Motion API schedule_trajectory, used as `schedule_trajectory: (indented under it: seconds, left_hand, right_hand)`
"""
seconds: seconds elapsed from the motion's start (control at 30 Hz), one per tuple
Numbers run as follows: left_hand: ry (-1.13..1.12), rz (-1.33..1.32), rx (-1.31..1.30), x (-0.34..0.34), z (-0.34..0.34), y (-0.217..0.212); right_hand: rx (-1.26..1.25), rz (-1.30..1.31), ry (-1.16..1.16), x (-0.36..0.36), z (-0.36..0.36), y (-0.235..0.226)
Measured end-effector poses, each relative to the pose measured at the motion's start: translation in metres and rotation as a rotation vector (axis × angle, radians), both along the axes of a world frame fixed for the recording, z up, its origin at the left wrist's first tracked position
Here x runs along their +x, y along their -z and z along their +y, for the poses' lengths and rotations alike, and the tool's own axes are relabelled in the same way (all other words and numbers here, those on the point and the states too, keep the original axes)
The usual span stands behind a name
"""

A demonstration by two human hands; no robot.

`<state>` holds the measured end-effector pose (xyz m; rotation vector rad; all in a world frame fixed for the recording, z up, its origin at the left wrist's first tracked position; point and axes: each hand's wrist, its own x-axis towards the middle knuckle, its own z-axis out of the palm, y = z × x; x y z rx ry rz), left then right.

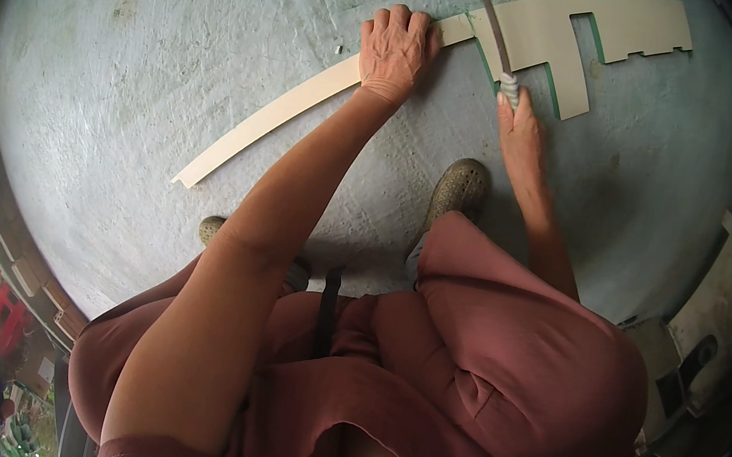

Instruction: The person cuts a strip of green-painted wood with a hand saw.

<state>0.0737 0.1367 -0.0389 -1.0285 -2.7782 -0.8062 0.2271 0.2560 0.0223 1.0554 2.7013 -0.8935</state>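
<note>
A long cream board (532,30) with green cut edges lies flat on the floor, its wide part notched into rectangular cut-outs. Toward the left a narrow strip (285,107) of it runs down; a thin line crosses where strip and wide part meet. My left hand (395,49) presses on the strip beside that line, its fingers bent over the far edge. In my right hand (523,136) is a long thin tool with a white wrapped handle (509,89). Its narrow dark shaft (494,16) reaches over the board and out of view at the top; its kind cannot be made out.
Rough grey-green concrete floor (126,99) surrounds the board. My shoes (460,190) stand close below it. At the left edge are a red plastic crate (2,309) and a low ledge (5,230). Pale pieces (723,300) lie at the right.
</note>
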Motion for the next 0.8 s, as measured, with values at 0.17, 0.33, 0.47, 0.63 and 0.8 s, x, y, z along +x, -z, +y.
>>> schedule_trajectory:
  seconds: [0.17,0.33,0.47,0.63,0.8]
  left_hand:
    - [-0.005,-0.013,-0.017,0.001,0.000,-0.001]
    - [-0.003,-0.018,-0.012,0.001,-0.002,0.000]
    - [-0.005,-0.023,-0.014,0.001,-0.002,-0.001]
    - [-0.012,-0.031,-0.031,0.001,0.000,-0.002]
    - [0.008,-0.028,-0.050,0.000,0.000,-0.002]
  right_hand:
    - [0.007,-0.115,-0.025,0.016,-0.006,0.014]
    - [-0.006,-0.140,-0.026,0.008,-0.006,0.012]
    - [0.019,-0.172,-0.055,0.009,-0.006,0.016]
    - [0.047,-0.142,0.015,0.058,-0.017,0.024]
    - [0.015,-0.158,-0.038,0.019,-0.008,0.011]
